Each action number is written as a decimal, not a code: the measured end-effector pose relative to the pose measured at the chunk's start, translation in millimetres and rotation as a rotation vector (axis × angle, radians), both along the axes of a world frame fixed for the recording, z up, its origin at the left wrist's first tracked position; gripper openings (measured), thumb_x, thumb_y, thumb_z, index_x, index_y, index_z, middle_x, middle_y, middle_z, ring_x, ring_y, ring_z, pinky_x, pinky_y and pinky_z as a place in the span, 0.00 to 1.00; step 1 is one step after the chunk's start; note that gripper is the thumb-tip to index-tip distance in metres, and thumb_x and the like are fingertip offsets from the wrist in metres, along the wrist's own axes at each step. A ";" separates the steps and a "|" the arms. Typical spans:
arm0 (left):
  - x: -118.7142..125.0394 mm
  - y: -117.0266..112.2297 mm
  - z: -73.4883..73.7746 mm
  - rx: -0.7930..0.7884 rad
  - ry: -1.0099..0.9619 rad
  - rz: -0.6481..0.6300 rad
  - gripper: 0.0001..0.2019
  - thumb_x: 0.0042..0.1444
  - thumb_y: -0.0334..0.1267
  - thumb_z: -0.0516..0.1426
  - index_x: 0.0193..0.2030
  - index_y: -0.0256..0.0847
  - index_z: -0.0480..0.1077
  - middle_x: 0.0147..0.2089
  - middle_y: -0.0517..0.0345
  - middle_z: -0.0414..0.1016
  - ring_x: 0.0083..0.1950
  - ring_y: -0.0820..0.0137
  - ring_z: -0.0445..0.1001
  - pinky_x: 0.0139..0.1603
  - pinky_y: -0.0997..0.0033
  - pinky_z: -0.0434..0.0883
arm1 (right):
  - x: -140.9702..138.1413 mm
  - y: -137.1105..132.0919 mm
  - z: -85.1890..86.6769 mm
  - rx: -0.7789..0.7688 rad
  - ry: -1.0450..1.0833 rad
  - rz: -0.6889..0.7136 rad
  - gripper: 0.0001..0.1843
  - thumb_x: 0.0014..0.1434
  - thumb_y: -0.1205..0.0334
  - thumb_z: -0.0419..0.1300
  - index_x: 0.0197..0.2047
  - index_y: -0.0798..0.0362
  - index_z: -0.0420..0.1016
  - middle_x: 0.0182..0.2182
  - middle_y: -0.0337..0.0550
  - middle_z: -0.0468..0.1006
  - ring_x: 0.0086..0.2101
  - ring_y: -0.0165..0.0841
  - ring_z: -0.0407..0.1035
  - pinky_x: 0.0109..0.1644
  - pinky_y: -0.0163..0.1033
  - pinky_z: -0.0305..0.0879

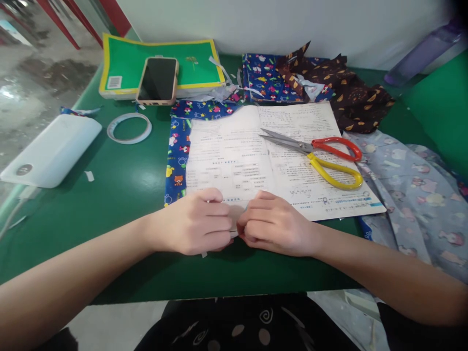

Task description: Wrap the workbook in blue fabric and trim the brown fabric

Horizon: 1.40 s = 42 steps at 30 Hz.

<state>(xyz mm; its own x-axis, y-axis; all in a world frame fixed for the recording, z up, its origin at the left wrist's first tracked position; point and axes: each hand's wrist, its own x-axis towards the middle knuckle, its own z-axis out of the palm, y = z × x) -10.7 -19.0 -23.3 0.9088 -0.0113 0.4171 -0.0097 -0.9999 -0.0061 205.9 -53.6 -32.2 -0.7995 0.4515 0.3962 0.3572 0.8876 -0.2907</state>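
Note:
An open book (226,151) with printed pages lies in front of me, a blue cartoon-print cover (177,170) showing along its left and top edges. Over the book's lower edge, near the middle fold, my left hand (199,222) is closed with its fingers curled. Close beside it, my right hand (276,224) is closed too, its fingertips pinched together. A small white edge shows between the hands, but my fingers hide what they hold. Scissors (303,146) with one red and one yellow handle rest on the right page, blades slightly apart.
A tape roll (129,128) and a white power bank (53,151) with a cable lie left. Behind are a phone (158,80) on a green book (124,58), a blue-print book (263,73) and brown patterned wrapping (347,92). Grey patterned sheet (420,195) and a purple bottle (424,53) are right.

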 end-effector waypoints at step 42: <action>-1.4 9.2 -13.6 -0.461 -0.069 0.073 0.01 0.57 0.35 0.59 0.34 0.43 0.71 0.27 0.63 0.74 0.29 0.74 0.67 0.37 0.67 0.62 | -4.6 -8.6 -2.9 0.066 0.133 -0.089 0.16 0.59 0.73 0.56 0.22 0.52 0.60 0.23 0.32 0.74 0.25 0.24 0.62 0.32 0.35 0.55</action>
<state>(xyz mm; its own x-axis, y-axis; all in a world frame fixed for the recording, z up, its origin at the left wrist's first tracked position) -12.1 -9.8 -37.0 0.8702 0.2525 0.4231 0.0458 -0.8965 0.4407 201.3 -62.2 -35.1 -0.6960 0.4874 0.5273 0.3972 0.8731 -0.2828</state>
